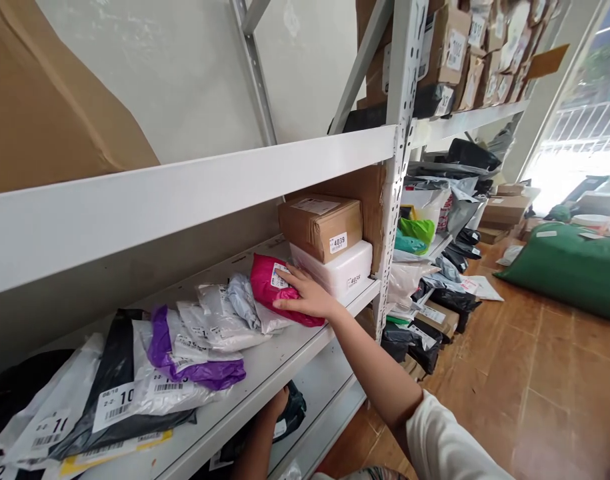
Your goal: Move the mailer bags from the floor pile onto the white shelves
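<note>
My right hand (305, 293) lies on a bright pink plastic parcel (267, 277) on the middle shelf. Its fingers are spread over the white label and its thumb stands apart. Left of the pink parcel lie a grey parcel (243, 300) and several white ones (219, 327). Close on the right are a brown box (319, 223) labelled 4039 and the white box (342, 270) under it, labelled 4038. Lower down, below the shelf's front edge, my left hand (279, 402) is closed at a dark plastic parcel (295, 408) with a white label; its fingertips are hidden.
A white shelf beam (195, 193) crosses above my right hand. At right, a perforated upright (397, 153) separates another rack of parcels. A purple parcel (199, 370) and a black parcel (105, 380) lie at left. A green sack (569, 267) rests on the wooden floor (499, 373).
</note>
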A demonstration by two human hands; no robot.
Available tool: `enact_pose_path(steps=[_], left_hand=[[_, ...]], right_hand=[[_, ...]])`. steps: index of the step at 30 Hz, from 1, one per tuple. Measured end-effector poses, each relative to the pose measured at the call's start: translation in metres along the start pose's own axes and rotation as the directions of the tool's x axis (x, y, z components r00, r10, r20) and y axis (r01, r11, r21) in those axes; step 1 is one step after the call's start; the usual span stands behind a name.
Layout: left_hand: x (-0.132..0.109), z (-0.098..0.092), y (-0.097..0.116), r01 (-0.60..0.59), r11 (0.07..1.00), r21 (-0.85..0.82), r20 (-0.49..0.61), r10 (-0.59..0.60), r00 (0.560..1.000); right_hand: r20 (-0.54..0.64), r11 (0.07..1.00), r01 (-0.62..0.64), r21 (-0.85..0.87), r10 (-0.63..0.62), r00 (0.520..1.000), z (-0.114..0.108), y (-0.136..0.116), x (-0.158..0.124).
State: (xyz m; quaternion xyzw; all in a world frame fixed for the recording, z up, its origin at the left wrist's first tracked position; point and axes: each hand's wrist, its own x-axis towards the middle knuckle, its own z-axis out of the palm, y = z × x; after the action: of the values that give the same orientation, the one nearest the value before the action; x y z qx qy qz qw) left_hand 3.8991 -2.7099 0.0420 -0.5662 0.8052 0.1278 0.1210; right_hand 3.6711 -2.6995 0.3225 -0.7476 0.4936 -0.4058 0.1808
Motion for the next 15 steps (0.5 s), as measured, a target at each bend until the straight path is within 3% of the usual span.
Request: enact_pose_path(steps=[3, 6, 8, 10, 13, 15], left_hand=[[-0.003, -0.002, 0.001, 0.005, 1.000, -0.013, -0.008, -0.005, 1.000], [-0.005, -0.003, 0.001, 0.001, 0.999, -0.032, -0.011, -0.002, 1.000], [-0.005, -0.003, 0.002, -0.009, 0.999, -0.046, -0.023, 0.008, 1.000], [-0.004, -0.003, 0.002, -0.014, 0.998, -0.057, -0.039, 0.012, 0.999], [-0.003, -0.002, 0.004, -0.003, 0.998, -0.069, -0.041, 0.000, 0.999], [-0.002, -0.001, 0.006, 0.003, 0.997, -0.075, -0.036, -0.005, 0.999]], right_hand=[[-0.010, 0.988, 0.131, -0.076, -0.133, 0.991, 0.011, 0.005, -0.002], [-0.253, 0.985, 0.159, -0.060, -0.169, 0.953, 0.024, 0.017, -0.002], [-0.471, 0.986, 0.153, 0.067, -0.104, 0.876, 0.031, 0.021, -0.004], [-0.652, 0.961, 0.187, 0.205, -0.008, 0.758, 0.034, 0.018, -0.012], [-0.791, 0.928, 0.231, 0.291, 0.098, 0.604, 0.028, 0.004, -0.049], [-0.821, 0.919, 0.218, 0.329, 0.165, 0.546, 0.015, 0.001, -0.091]])
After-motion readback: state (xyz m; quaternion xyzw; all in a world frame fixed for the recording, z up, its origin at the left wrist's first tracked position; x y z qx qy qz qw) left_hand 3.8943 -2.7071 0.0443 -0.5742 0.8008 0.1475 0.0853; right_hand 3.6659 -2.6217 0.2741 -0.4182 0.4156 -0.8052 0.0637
